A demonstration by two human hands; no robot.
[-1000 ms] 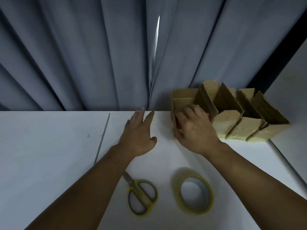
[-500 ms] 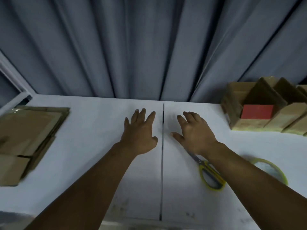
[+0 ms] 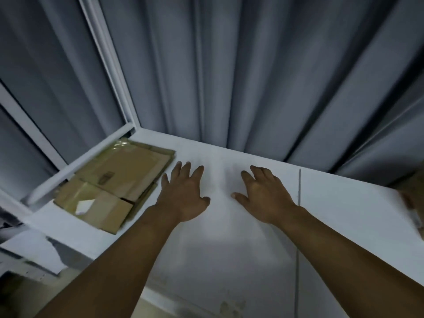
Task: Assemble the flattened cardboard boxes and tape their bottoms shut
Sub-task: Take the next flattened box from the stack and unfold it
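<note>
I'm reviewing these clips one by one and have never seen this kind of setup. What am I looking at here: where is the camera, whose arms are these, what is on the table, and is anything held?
There is no machine. A person wears one wide-angle camera on the head, looking forward and down, so the two bare arms reaching into the picture are their own. The left hand and the right hand are both open, fingers spread, over the white table. Neither holds anything. Whether the palms touch the table I cannot tell. To the left of the left hand lies a stack of flattened boxes, near the table's left edge. At the far right edge a blurred bit of cardboard shows, too smeared to identify. Grey curtains hang behind the table.
</note>
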